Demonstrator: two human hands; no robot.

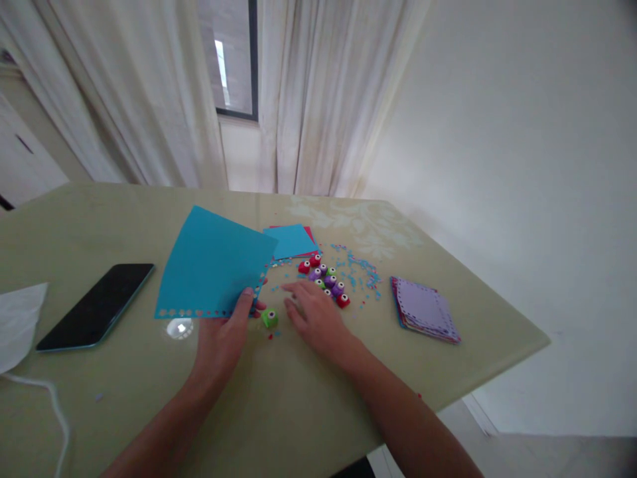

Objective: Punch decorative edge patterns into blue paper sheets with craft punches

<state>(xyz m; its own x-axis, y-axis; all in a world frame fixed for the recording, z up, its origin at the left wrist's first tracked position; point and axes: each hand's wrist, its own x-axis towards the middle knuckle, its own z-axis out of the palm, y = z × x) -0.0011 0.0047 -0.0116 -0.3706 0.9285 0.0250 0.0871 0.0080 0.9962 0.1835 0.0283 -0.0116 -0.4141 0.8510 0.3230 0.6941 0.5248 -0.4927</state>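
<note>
A blue sheet of paper (213, 262) is gripped near its lower right corner by my left hand (233, 325), thumb on the near face. Small shapes are punched along its bottom edge and part of its right edge. Just right of that hand, a green craft punch (269, 318) sits on the table. My right hand (316, 318) hovers over or rests on the table, fingers loosely apart, with nothing visible in it. Beyond its fingers stands a cluster of red, purple and green craft punches (329, 280), partly hidden by the hand.
Blue and red sheets (291, 240) lie behind the punches. Paper confetti (365, 269) is scattered to their right. A stack of edge-punched sheets (425, 311) lies near the right table edge. At left are a dark tablet or phone (97, 307), white paper (20, 322) and a white cable (57, 405).
</note>
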